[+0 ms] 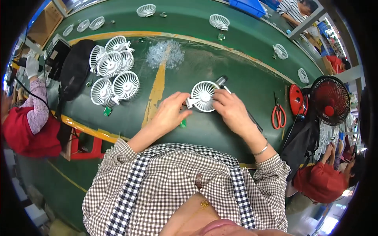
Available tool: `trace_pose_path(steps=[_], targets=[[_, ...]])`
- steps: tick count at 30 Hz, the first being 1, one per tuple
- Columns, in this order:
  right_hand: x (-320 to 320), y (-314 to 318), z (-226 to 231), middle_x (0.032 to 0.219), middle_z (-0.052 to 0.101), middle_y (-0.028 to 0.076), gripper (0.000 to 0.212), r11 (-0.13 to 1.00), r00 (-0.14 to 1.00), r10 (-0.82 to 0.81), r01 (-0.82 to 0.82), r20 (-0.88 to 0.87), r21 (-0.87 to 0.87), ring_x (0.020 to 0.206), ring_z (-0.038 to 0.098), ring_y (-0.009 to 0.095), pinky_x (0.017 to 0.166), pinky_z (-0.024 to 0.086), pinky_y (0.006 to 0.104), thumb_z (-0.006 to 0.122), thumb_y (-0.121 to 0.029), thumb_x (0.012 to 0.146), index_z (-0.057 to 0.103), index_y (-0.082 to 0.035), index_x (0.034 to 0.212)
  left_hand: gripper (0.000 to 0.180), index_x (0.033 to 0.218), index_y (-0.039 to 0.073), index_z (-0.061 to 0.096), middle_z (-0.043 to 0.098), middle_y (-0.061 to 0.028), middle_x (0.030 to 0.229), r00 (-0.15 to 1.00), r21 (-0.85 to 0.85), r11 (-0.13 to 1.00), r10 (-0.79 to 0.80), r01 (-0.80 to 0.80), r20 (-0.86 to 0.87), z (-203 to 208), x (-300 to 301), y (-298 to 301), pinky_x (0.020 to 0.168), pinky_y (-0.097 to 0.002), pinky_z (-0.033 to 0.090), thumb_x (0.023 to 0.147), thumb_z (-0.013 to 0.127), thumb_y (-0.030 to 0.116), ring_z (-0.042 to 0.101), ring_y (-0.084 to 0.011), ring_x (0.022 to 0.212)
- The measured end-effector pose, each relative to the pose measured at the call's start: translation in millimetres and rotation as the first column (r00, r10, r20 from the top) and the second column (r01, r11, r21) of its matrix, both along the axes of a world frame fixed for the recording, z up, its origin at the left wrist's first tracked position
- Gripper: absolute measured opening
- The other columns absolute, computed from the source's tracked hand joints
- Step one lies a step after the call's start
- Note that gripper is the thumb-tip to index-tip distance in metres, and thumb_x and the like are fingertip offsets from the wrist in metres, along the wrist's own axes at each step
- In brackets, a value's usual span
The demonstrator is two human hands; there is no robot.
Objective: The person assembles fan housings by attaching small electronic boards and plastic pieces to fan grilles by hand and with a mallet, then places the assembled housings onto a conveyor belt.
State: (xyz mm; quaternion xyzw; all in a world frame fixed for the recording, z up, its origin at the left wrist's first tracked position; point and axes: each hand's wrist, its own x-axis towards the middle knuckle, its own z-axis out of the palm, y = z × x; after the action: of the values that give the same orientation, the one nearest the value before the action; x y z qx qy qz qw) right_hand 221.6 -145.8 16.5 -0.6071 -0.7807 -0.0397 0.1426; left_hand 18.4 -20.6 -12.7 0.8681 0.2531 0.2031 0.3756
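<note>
A round white fan cage [204, 96] with radial ribs and a short neck at its left lies in front of me on the green work surface. My left hand [170, 112] pinches the neck, with thumb and fingers closed around it. At the opposite side, the bent fingers of my right hand [232, 112] grip the rim. A small green circuit board [183, 123] shows beside my left thumb, partly hidden. Just behind the cage is a dark cylindrical tool [222, 81]. Some of the dark long object by my right wrist is covered by that hand.
Several white fan cages [109, 63] are grouped at the left, beside a black bag [77, 70]. Clear small pieces [165, 54] form a pile farther back. Red-handled scissors [278, 116] and a black fan [330, 100] are at the right. More cages line the far belt [189, 21]. People work on both sides.
</note>
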Motion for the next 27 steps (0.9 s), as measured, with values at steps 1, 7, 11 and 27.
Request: trace_pose_path(steps=[1, 7, 11, 27], targets=[[1, 0, 4, 0.107, 0.059, 0.013, 0.017, 0.999, 0.999, -0.035, 0.034, 0.027, 0.015, 0.109, 0.054, 0.028, 0.088, 0.046, 0.0372, 0.054, -0.009, 0.077, 0.061, -0.001, 0.090, 0.041, 0.109, -0.002, 0.058, 0.064, -0.0110, 0.085, 1.000, -0.074, 0.997, -0.023, 0.024, 0.005, -4, 3, 3, 0.068, -0.0333, 0.050, 0.073, 0.075, 0.008, 0.062, -0.0222, 0.074], [-40, -11, 4, 0.099, 0.063, 0.014, 0.026, 0.964, 0.842, -0.262, 0.252, -0.472, -0.087, 0.091, 0.061, 0.032, 0.076, 0.051, 0.0408, 0.062, -0.006, 0.081, 0.061, -0.002, 0.106, 0.038, 0.113, -0.003, 0.055, 0.067, -0.0093, 0.082, 0.995, -0.547, 0.835, -0.095, 0.058, -0.039, -3, 2, 0, 0.065, -0.0260, 0.051, 0.077, 0.065, -0.003, 0.063, -0.0141, 0.068], [-48, 12, -12, 0.085, 0.066, 0.014, 0.023, 0.921, 0.757, -0.388, 0.343, -0.525, -0.185, 0.078, 0.064, 0.033, 0.067, 0.051, 0.0418, 0.064, -0.012, 0.084, 0.062, -0.003, 0.104, 0.034, 0.113, -0.002, 0.053, 0.066, -0.0083, 0.074, 0.995, -0.447, 0.893, -0.078, 0.045, -0.057, 2, 6, -6, 0.061, -0.0291, 0.050, 0.080, 0.062, 0.001, 0.064, -0.0143, 0.066], [-38, 22, -28, 0.071, 0.065, 0.012, 0.015, 0.876, 0.400, -0.435, 0.395, -0.807, -0.277, 0.059, 0.061, 0.014, 0.056, 0.048, 0.0274, 0.061, -0.008, 0.088, 0.066, 0.003, 0.095, 0.016, 0.080, -0.002, 0.054, 0.060, -0.0134, 0.056, 0.992, -0.244, 0.970, -0.018, -0.013, -0.124, 2, 7, -15, 0.047, -0.0340, 0.048, 0.088, 0.060, 0.011, 0.063, -0.0256, 0.051]])
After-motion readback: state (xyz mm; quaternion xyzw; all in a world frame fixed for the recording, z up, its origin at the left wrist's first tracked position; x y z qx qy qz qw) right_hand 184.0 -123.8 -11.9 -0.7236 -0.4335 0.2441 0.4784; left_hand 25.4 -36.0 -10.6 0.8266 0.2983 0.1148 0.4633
